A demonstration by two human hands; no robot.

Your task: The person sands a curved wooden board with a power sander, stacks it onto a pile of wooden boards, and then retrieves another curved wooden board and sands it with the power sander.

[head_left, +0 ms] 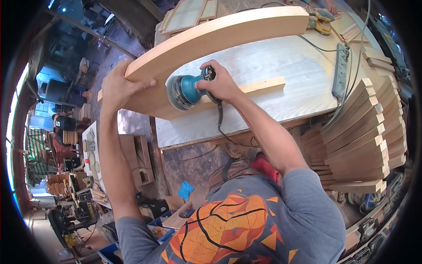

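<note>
A curved wooden board [211,37] stands on edge on the bench, its broad arched edge facing up. My left hand [119,88] is closed around its left end, the thumb lying along the inner face. In my right hand [222,86] is a teal random orbital sander [190,89], gripped from behind. Its pad is turned toward the board's face near the left end; full contact is hidden. A dark cord hangs from the sander over the bench's front edge. A straight wooden strip [266,86] lies on the bench, just past the sander and right forearm.
The pale workbench top [303,94] carries a power strip [340,72] with cables at the right. A yellow sander [323,23] sits beyond the board's right end, near another person's hand [332,6]. Curved wooden pieces [358,141] are stacked at the right. Flat panels [187,15] lie behind.
</note>
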